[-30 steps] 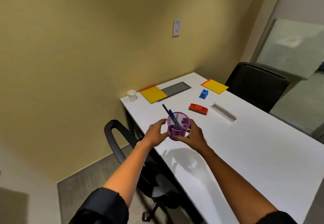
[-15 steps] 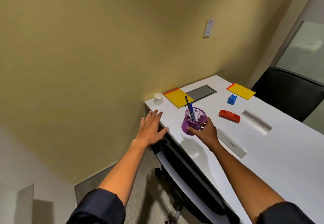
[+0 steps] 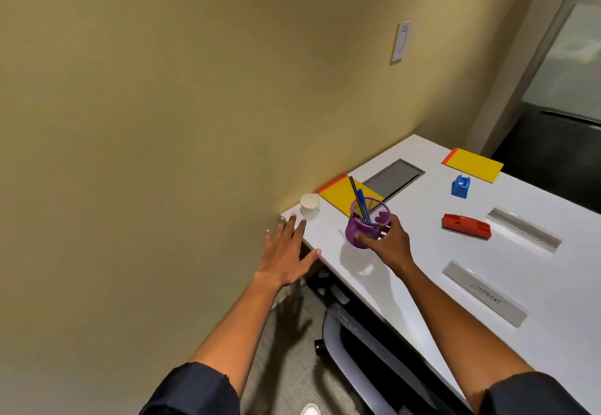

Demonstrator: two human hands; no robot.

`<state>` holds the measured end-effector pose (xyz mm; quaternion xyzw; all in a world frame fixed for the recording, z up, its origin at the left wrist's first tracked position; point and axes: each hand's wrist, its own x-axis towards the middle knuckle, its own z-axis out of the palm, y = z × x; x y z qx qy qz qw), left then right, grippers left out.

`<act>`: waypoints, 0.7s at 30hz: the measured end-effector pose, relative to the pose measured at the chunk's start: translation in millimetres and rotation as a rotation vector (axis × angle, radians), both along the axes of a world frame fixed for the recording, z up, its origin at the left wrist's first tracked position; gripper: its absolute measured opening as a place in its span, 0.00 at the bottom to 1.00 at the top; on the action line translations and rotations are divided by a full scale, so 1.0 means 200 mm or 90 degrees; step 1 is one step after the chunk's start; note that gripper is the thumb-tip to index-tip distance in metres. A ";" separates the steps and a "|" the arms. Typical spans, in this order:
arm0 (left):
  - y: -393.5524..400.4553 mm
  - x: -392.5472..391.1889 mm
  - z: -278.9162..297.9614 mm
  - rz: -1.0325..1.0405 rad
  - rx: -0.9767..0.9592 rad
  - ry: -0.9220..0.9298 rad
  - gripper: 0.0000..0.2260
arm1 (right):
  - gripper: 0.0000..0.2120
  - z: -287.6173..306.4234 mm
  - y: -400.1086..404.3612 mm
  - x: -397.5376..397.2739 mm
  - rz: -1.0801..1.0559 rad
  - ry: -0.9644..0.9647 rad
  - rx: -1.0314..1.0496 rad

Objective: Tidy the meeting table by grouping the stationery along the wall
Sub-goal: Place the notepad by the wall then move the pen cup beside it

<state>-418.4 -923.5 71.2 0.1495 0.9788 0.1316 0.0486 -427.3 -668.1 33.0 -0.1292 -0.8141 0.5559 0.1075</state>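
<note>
1. Right hand (image 3: 388,245): grip curled round the side of the purple mesh pen cup (image 3: 367,226). The cup is off the tabletop (image 3: 471,284), tipped slightly, with its shadow below it. Pens (image 3: 360,200) lean toward the wall.
2. Left hand (image 3: 286,253): grip released, fingers spread flat over the tabletop corner, probably bracing the reach. Contact cannot be confirmed.
3. Beyond the right grip, by the wall: yellow notepad (image 3: 341,194), small white cup (image 3: 309,202). Judged destination: the gap beside them.
4. Right of the grip, well apart: red stapler (image 3: 466,226), blue holder (image 3: 460,186), second yellow notepad (image 3: 475,166).
5. Versus half a second earlier: cup nearer the wall-side notepad; left hand unchanged.
</note>
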 end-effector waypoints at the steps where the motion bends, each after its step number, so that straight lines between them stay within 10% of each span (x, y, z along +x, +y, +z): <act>1: -0.01 -0.07 -0.01 -0.008 -0.010 -0.006 0.36 | 0.35 -0.01 0.00 -0.06 -0.013 -0.002 -0.002; 21: 0.14 -1.20 -0.24 -0.194 0.037 -0.029 0.35 | 0.36 -0.19 -0.08 -0.79 -0.220 -0.049 -0.006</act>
